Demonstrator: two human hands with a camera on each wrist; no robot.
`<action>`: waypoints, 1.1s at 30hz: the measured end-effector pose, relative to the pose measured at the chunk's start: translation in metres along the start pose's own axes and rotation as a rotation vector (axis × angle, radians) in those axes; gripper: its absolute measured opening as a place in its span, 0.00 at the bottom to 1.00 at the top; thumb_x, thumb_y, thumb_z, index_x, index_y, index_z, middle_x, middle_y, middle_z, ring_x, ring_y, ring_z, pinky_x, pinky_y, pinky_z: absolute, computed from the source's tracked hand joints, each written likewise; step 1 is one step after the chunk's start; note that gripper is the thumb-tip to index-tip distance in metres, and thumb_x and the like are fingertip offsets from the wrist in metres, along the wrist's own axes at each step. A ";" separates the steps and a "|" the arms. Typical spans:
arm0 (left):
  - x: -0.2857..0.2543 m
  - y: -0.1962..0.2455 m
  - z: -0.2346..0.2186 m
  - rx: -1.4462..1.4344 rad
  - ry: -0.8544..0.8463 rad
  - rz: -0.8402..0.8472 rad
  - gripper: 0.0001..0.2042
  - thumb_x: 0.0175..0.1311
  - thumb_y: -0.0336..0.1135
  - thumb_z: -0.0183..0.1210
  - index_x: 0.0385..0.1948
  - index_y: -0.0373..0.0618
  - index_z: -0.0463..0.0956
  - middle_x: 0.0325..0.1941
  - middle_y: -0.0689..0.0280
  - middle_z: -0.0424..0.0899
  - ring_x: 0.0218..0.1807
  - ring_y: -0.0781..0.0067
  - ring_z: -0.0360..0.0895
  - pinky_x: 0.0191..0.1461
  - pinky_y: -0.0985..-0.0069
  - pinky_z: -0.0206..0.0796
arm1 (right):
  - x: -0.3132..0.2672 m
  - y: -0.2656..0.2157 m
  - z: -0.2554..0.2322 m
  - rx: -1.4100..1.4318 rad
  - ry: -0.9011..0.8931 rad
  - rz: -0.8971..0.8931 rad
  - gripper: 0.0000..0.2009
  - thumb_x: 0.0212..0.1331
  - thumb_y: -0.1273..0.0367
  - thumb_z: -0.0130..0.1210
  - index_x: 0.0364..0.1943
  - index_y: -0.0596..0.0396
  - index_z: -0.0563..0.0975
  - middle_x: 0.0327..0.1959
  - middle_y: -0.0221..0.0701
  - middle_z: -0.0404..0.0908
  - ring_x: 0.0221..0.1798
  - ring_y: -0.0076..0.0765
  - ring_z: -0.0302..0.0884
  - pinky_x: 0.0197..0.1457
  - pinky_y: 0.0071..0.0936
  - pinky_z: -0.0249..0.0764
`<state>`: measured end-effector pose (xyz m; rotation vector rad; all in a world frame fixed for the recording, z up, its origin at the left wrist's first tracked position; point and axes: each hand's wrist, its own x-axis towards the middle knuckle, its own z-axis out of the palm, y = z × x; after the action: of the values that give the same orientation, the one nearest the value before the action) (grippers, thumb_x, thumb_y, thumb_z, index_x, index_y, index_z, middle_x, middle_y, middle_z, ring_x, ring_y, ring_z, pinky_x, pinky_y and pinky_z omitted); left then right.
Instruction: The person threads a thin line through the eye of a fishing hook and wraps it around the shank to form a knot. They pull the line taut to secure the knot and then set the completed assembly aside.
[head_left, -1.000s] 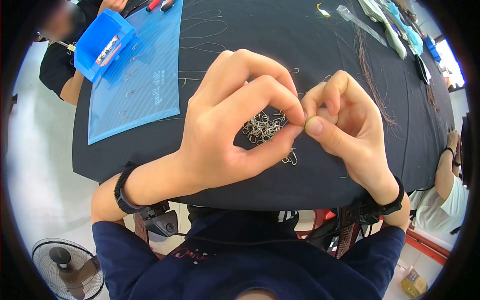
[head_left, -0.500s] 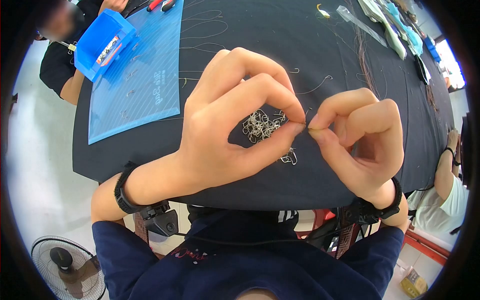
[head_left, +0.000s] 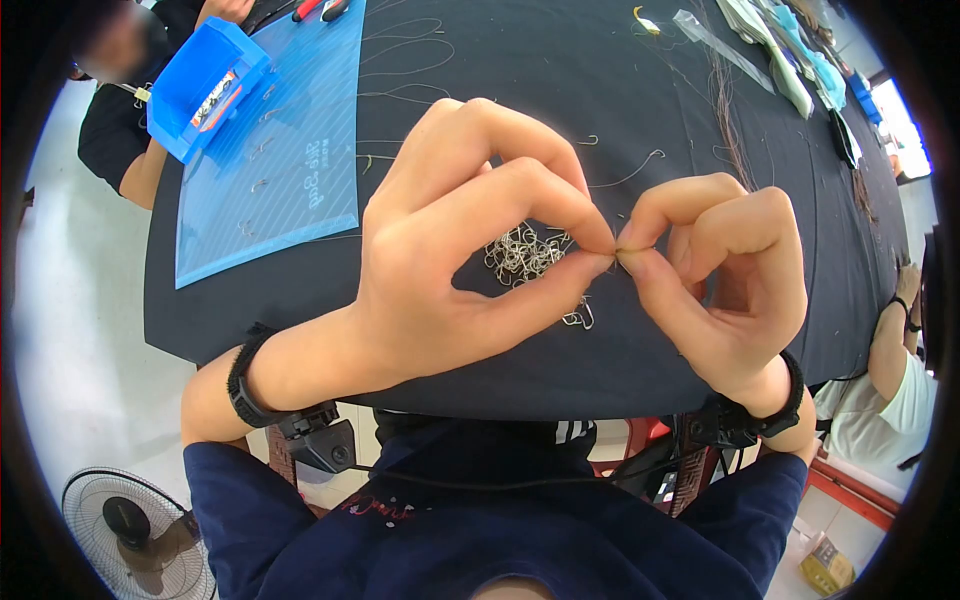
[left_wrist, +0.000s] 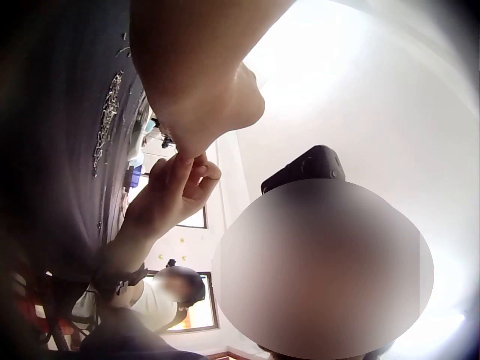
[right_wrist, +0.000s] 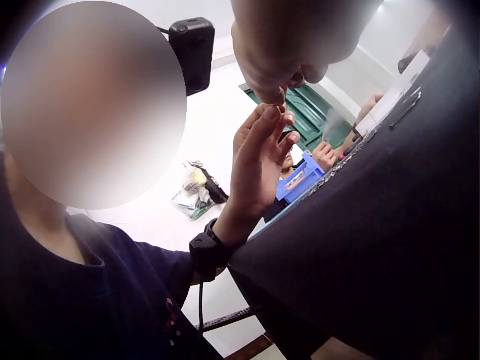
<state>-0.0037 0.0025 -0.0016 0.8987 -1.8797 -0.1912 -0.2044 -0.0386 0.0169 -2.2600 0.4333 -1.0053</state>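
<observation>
Thumb and forefinger of my left hand (head_left: pixel 450 240) pinch a thin, wire-like piece above the table, too small to make out clearly. My right hand (head_left: pixel 725 260) meets it fingertip to fingertip, its thumb and forefinger pinching the same spot. Behind and below the left fingers lies a heap of small silvery hooks (head_left: pixel 522 254) on the black cloth. A fine line (head_left: pixel 630 180) with a small looped end rests beyond the hands. In the left wrist view the right hand (left_wrist: pixel 169 195) touches the left fingertips; the right wrist view shows the left hand (right_wrist: pixel 259 157) from the side.
A blue sheet (head_left: pixel 290 190) carries several hooks, with a blue bin (head_left: pixel 200 90) at its upper left. Thin line loops lie beside it. Strands (head_left: pixel 725 110) and plastic bags (head_left: pixel 770 50) lie at the upper right. Other people are at the table's sides.
The right hand has shifted right and its curled fingers have changed pose, uncovering the looped line. The fingertips, slightly apart half a second ago, now touch. The left hand has barely moved.
</observation>
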 end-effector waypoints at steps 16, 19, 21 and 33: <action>-0.001 0.000 -0.001 0.019 -0.021 -0.024 0.11 0.35 0.19 0.66 0.24 0.42 0.79 0.34 0.64 0.74 0.34 0.75 0.72 0.36 0.83 0.63 | -0.002 0.000 0.001 0.048 0.005 0.071 0.15 0.49 0.85 0.56 0.32 0.56 0.63 0.34 0.44 0.77 0.21 0.11 0.60 0.23 0.08 0.57; -0.001 -0.001 -0.002 0.021 -0.025 -0.019 0.11 0.36 0.19 0.66 0.24 0.42 0.79 0.34 0.64 0.74 0.34 0.76 0.72 0.35 0.83 0.63 | -0.002 0.001 0.002 0.089 0.015 0.097 0.15 0.49 0.85 0.55 0.31 0.56 0.62 0.34 0.44 0.77 0.21 0.10 0.58 0.24 0.08 0.55; -0.001 0.001 -0.002 0.023 -0.025 -0.023 0.11 0.36 0.19 0.66 0.24 0.43 0.79 0.34 0.64 0.74 0.34 0.75 0.72 0.36 0.83 0.63 | -0.002 0.001 0.003 0.106 0.017 0.102 0.15 0.49 0.85 0.55 0.31 0.55 0.62 0.34 0.44 0.77 0.22 0.10 0.57 0.24 0.08 0.55; -0.001 0.001 0.000 0.011 -0.015 -0.024 0.11 0.36 0.19 0.65 0.25 0.43 0.78 0.35 0.63 0.75 0.34 0.75 0.73 0.36 0.83 0.63 | -0.003 0.003 0.002 0.290 -0.018 0.248 0.14 0.53 0.82 0.55 0.33 0.54 0.61 0.35 0.40 0.76 0.29 0.13 0.65 0.33 0.10 0.63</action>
<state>-0.0034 0.0037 -0.0019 0.9298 -1.8862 -0.2025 -0.2050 -0.0385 0.0129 -1.9026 0.5107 -0.8590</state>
